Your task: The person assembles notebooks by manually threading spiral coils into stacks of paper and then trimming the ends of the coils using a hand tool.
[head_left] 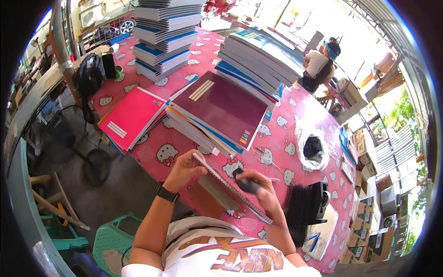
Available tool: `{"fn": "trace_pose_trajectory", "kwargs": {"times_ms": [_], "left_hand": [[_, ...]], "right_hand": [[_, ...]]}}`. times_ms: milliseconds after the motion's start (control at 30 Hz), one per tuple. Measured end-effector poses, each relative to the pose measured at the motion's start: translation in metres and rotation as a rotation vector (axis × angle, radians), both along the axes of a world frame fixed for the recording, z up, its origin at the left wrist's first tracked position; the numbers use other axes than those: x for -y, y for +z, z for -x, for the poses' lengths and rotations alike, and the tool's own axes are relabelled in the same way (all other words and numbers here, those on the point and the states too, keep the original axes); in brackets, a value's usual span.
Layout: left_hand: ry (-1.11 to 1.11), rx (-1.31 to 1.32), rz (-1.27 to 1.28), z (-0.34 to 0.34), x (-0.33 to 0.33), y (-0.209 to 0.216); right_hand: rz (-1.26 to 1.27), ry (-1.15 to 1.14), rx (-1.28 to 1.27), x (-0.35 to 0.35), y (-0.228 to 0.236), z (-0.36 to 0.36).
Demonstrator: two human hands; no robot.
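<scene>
White shirt (184,265) sits nearest; beyond it, a coil-edged notebook (230,187) stands tilted, edge-on, near the pink-covered table (277,161); left hand (185,170) grips its far end; right hand (262,185) is closed around a dark object (248,185), kind unclear; purple notebook (219,106) lies beyond.
</scene>
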State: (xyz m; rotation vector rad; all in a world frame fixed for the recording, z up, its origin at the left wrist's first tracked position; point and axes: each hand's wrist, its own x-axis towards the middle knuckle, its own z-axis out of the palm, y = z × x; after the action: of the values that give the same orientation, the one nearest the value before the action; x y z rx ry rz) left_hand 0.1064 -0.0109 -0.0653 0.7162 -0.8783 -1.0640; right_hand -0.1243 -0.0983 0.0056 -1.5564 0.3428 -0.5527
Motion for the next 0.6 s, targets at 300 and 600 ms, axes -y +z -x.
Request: {"fn": "trace_pose_trajectory", "kwargs": {"times_ms": [300,600], "left_hand": [[0.011,0.032,0.004,0.019,-0.015,-0.003],[-0.091,-0.006,0.011,0.024,-0.011,-0.001]], "right_hand": [[0.224,0.209,-0.025,-0.007,0.023,-0.006],[0.433,0.029,-0.418,0.017,0.006,-0.009]]}}
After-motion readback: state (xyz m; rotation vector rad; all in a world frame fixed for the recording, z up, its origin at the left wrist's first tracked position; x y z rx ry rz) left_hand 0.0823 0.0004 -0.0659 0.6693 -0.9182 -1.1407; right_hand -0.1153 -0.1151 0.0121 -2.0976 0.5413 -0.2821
